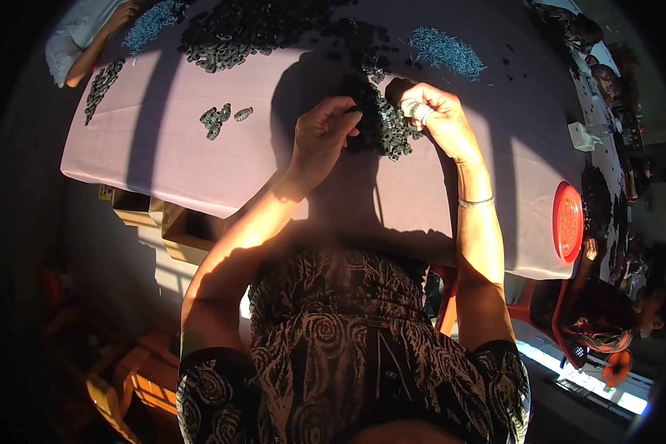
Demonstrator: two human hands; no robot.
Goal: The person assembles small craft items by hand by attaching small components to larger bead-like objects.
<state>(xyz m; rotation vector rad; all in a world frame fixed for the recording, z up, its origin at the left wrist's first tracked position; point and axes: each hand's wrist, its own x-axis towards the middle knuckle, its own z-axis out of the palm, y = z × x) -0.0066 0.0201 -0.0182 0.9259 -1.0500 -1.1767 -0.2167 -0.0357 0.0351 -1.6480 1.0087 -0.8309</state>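
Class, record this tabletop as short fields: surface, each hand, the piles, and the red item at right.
Surface: mauve cloth
Left hand: curled, left of near black pile; contents unclear
Right hand: curled, at that pile's right side; contents unclear
Small dark cluster: farther left
Blue heaps: two, toward far side
Red item: round, near cloth's right edge

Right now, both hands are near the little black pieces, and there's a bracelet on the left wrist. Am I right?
Wrong side: the head view shows the bracelet on the right wrist. The left hand and right hand are near the little black pieces, as you said.
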